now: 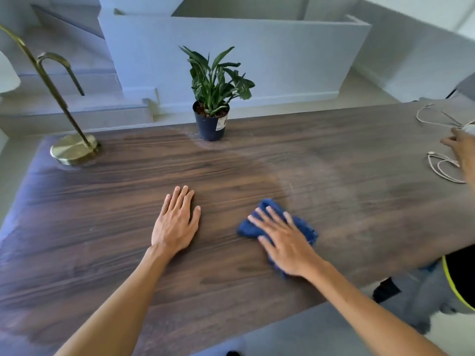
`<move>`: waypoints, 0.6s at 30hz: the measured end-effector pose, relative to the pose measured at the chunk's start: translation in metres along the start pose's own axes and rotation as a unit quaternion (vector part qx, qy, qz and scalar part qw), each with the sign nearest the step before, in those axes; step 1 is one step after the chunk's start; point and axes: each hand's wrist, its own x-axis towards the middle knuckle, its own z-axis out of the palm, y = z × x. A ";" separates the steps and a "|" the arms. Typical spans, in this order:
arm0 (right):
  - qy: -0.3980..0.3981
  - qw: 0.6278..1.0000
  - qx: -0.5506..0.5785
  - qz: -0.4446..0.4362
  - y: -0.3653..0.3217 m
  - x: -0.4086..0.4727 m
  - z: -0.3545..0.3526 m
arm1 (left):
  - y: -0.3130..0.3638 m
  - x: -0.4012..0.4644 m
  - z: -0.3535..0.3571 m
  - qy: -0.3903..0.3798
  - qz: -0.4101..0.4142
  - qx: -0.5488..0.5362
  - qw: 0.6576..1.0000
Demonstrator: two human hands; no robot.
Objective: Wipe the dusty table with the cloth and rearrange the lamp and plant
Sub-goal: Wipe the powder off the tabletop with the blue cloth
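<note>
Right hand (284, 242) presses the blue cloth (303, 227) flat, lower centre; left hand (176, 223) flat, bracing on the table (334, 155). Dust haze sits centre-right: overlap strokes that way. Lamp (74, 150) upper left, plant (212, 98) top centre.

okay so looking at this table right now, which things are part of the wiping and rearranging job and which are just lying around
Part of the job:
blue cloth under the right hand
wooden table, still dusty on its right side
brass lamp, back left
potted plant, back middle
left hand, flat on the table

Just lying about:
white cables at the right edge
another person's hand by the cables
</note>
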 end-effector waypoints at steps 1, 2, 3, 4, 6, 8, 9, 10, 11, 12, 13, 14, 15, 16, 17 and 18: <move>0.006 0.998 -0.009 0.064 0.021 0.006 -0.006 | 0.000 -0.002 0.000 -0.002 0.001 0.006 1.000; 0.005 0.992 -0.016 0.128 0.039 0.017 -0.013 | 0.001 -0.002 0.001 0.000 0.002 0.010 1.000; -0.002 0.984 -0.018 0.177 0.050 0.031 -0.019 | 0.002 -0.001 0.001 0.001 0.002 0.013 1.000; -0.007 0.978 -0.017 0.206 0.055 0.049 -0.023 | 0.002 0.000 0.001 0.001 0.000 0.016 1.000; -0.002 0.977 -0.013 0.212 0.043 0.083 -0.024 | 0.001 0.003 0.002 0.003 -0.002 0.019 1.000; 0.007 0.985 -0.009 0.173 0.013 0.106 -0.015 | 0.000 0.007 0.002 0.005 -0.002 0.015 1.000; 0.008 0.990 -0.012 0.141 -0.007 0.107 -0.008 | -0.002 0.008 0.002 0.005 0.000 0.015 1.000; 0.011 0.994 -0.015 0.103 -0.026 0.099 -0.002 | -0.002 0.009 0.002 0.001 0.004 0.016 1.000; 0.013 0.998 -0.015 0.065 -0.043 0.083 0.004 | -0.003 0.007 0.003 -0.002 0.007 0.019 1.000; 0.015 0.999 -0.016 0.028 -0.054 0.062 0.008 | -0.004 0.005 0.003 -0.004 0.011 0.022 1.000; 0.017 1.000 -0.016 -0.001 -0.056 0.039 0.011 | -0.005 0.004 0.004 -0.006 0.013 0.020 1.000; 0.015 1.000 -0.012 -0.019 -0.051 0.018 0.012 | -0.007 0.004 0.004 -0.010 0.010 0.012 1.000; 0.009 1.000 -0.005 -0.020 -0.039 -0.003 0.009 | -0.007 0.004 0.003 -0.013 0.007 -0.001 1.000; 0.002 1.000 -0.003 -0.004 -0.021 -0.020 0.004 | -0.006 0.004 0.002 -0.010 0.000 -0.015 1.000; 0.001 1.000 -0.013 0.027 0.001 -0.031 -0.002 | -0.004 0.005 0.001 -0.001 -0.013 -0.030 0.999; -0.003 0.998 -0.025 0.065 0.023 -0.034 -0.009 | -0.002 0.006 0.000 0.009 -0.031 -0.045 0.998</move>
